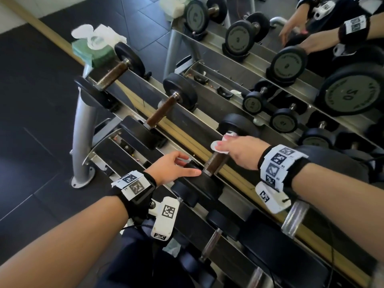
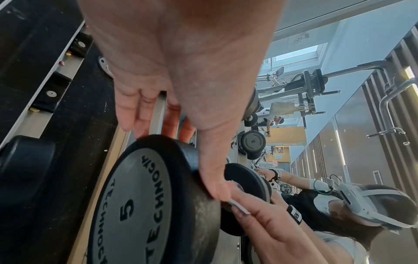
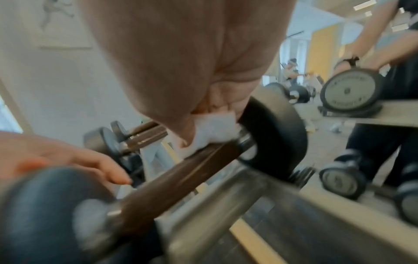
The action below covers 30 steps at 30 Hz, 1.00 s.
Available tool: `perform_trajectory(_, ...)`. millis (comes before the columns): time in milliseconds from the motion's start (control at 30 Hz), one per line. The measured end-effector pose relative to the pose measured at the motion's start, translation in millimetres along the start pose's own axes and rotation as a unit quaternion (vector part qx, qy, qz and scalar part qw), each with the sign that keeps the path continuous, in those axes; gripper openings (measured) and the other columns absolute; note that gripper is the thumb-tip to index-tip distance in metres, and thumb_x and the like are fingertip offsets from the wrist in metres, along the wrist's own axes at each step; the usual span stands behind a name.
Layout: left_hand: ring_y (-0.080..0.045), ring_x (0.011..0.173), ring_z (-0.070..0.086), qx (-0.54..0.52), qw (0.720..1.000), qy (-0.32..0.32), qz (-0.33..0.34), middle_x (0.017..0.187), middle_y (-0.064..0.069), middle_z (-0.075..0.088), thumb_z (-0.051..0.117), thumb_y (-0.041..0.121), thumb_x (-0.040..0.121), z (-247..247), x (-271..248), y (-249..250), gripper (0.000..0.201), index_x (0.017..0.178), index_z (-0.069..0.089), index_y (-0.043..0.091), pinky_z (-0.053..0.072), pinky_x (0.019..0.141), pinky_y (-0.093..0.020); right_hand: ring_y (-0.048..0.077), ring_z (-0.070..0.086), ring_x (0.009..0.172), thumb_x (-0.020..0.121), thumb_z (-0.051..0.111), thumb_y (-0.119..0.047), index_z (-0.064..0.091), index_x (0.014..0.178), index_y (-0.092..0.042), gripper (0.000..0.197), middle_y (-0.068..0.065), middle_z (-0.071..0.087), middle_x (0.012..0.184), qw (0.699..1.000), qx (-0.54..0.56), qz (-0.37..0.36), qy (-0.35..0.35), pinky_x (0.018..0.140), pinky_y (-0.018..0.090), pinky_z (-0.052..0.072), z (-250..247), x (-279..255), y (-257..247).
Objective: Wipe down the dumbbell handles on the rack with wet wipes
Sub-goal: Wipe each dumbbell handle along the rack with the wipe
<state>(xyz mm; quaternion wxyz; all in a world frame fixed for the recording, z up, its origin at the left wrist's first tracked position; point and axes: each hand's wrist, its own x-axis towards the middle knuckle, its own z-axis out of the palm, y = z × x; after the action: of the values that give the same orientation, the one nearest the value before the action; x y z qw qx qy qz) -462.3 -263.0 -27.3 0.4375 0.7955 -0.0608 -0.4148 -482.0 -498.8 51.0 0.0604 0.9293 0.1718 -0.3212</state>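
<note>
Head: right hand (image 1: 242, 151) clamps wet wipe (image 1: 218, 145) round dumbbell handle (image 1: 215, 163) on rack (image 1: 133, 88); wipes pack (image 1: 93, 44) far left.
Left wrist: left hand (image 2: 181, 71) flat on "5" plate (image 2: 144, 205), grip released.
Right wrist: blurred, far plate (image 3: 276, 135) just beyond wipe.

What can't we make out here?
- Right hand fingertips: head view, wrapped under the wet wipe and handle.
- Near dumbbell head: right wrist view, motion-blurred.
- Left hand fingertips: left wrist view, behind the weight plate.
</note>
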Motion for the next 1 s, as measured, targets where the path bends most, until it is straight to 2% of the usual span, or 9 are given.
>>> perform_trajectory(200,-0.007,0.105,0.058,0.006,1.0,-0.005,0.001,0.119,0.007,0.06,0.081,0.051,0.07,0.5,1.1,-0.3,0.067,0.128,0.054,0.031,0.049,0.079,-0.021,0.022,0.045,0.129,0.087,0.057,0.002,0.028,0.147,-0.027,0.073,0.001,0.042,0.142,0.997,0.014,-0.074,-0.031,0.106,0.036,0.043,11.4,-4.0,-35.0)
perform_trajectory(333,-0.009,0.105,0.059,0.003,1.0,-0.007,-0.002,0.116,0.008,0.06,0.081,0.054,0.066,-0.4,2.5,-1.2,0.068,0.125,0.056,0.032,0.052,0.093,-0.03,0.028,0.061,0.11,0.086,0.046,0.004,0.044,0.128,-0.024,0.051,0.004,0.05,0.123,0.998,0.05,0.032,0.022,0.094,0.047,0.051,-2.7,-4.0,-2.8)
perform_trajectory(400,-0.008,0.105,0.058,0.007,1.0,-0.006,0.0,0.115,0.01,0.059,0.081,0.055,0.067,-0.2,2.2,-1.4,0.066,0.125,0.057,0.032,0.051,0.095,-0.032,0.027,0.057,0.115,0.086,0.052,0.002,0.044,0.128,-0.021,0.049,0.003,0.047,0.127,0.997,0.042,0.056,0.024,0.095,0.042,0.048,-0.6,-0.9,-3.8)
perform_trajectory(500,-0.008,0.106,0.057,0.015,1.0,-0.009,0.002,0.114,0.011,0.058,0.08,0.054,0.069,0.2,1.4,-0.3,0.065,0.125,0.057,0.032,0.051,0.096,-0.033,0.024,0.049,0.122,0.083,0.065,0.0,0.036,0.137,-0.018,0.064,0.006,0.046,0.132,0.999,-0.023,0.001,-0.031,0.101,0.038,0.045,11.7,8.0,-31.8)
perform_trajectory(600,-0.007,0.104,0.057,0.023,1.0,-0.011,0.004,0.113,0.012,0.057,0.079,0.053,0.07,-0.5,0.1,1.8,0.063,0.125,0.056,0.033,0.05,0.094,-0.031,0.026,0.039,0.137,0.087,0.059,0.003,0.033,0.148,-0.023,0.071,0.005,0.043,0.145,0.997,0.012,-0.046,-0.053,0.113,0.042,0.035,14.7,9.4,-37.1)
perform_trajectory(667,-0.007,0.106,0.057,0.026,1.0,-0.015,0.006,0.115,0.011,0.058,0.079,0.054,0.071,-1.2,-0.5,1.8,0.063,0.126,0.057,0.032,0.05,0.095,-0.031,0.026,0.044,0.134,0.091,0.052,0.004,0.034,0.148,-0.028,0.068,0.007,0.042,0.148,0.998,0.042,-0.02,-0.05,0.113,0.041,0.037,9.2,6.4,-17.4)
perform_trajectory(800,-0.01,0.11,0.057,0.024,1.0,-0.019,0.004,0.119,0.009,0.059,0.078,0.054,0.072,-2.1,-0.9,2.3,0.063,0.127,0.058,0.033,0.049,0.1,-0.034,0.032,0.048,0.129,0.101,0.039,-0.007,0.047,0.144,-0.018,0.044,0.013,0.048,0.144,1.0,0.007,0.014,0.011,0.107,0.044,0.038,-1.4,8.1,14.3)
perform_trajectory(933,-0.012,0.113,0.056,0.012,1.0,-0.022,0.0,0.121,0.007,0.058,0.078,0.053,0.073,-0.2,-0.6,1.7,0.063,0.129,0.058,0.033,0.047,0.103,-0.036,0.029,0.029,0.144,0.093,0.052,0.0,0.042,0.144,-0.02,0.055,0.006,0.041,0.15,0.994,-0.05,-0.037,-0.092,0.119,0.048,0.023,1.1,27.9,-2.7)
perform_trajectory(1000,-0.011,0.112,0.054,0.013,1.0,-0.02,0.0,0.122,0.008,0.057,0.077,0.055,0.073,1.0,-1.0,0.8,0.064,0.13,0.057,0.034,0.044,0.101,-0.031,0.024,0.039,0.137,0.097,0.053,-0.015,0.047,0.138,-0.025,0.043,0.001,0.052,0.137,0.996,-0.032,-0.045,-0.072,0.119,0.047,0.022,4.3,32.5,-4.8)
